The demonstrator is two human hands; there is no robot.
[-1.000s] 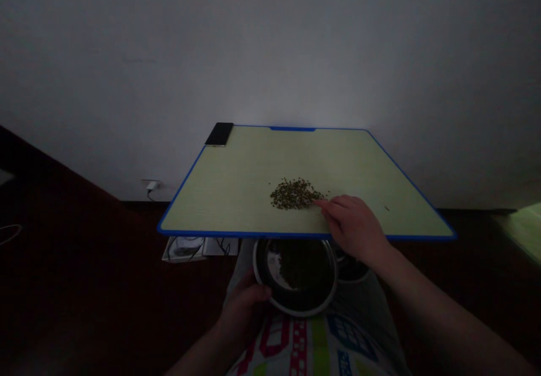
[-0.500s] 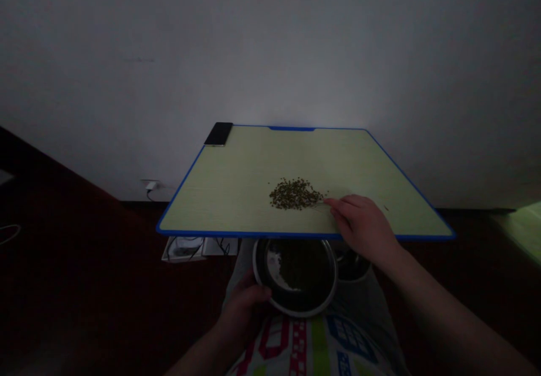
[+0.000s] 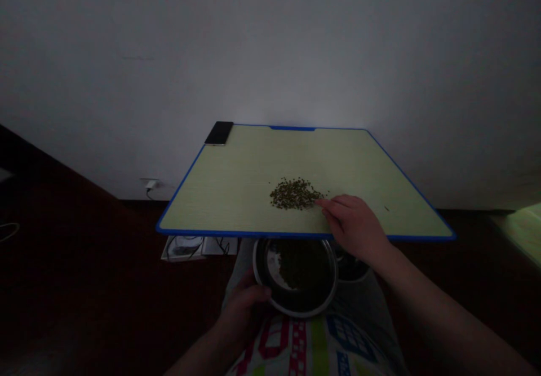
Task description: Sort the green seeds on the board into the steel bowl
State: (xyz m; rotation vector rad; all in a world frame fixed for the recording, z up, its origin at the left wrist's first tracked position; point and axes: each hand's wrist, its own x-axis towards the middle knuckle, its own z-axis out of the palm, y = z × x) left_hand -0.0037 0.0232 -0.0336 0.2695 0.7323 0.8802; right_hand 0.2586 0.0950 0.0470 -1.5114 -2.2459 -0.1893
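A small heap of dark green beans [image 3: 295,193] lies on a pale table with a blue rim [image 3: 236,195]. My right hand [image 3: 353,224] rests palm down on the table, fingers stretched out, fingertips touching the right edge of the heap. Below the table's near edge, a round metal bowl [image 3: 296,277] with beans inside sits on my lap. My left hand [image 3: 243,305] grips its left rim.
A black phone [image 3: 219,133] lies at the table's far left corner. A second bowl [image 3: 353,266] shows partly under my right wrist. A wall socket with a cable [image 3: 150,185] and a white box [image 3: 190,247] sit on the dark floor to the left.
My right hand slid a little right away from the heap, then came back left so its fingertips touch the beans again. The left hand and bowl stayed still.
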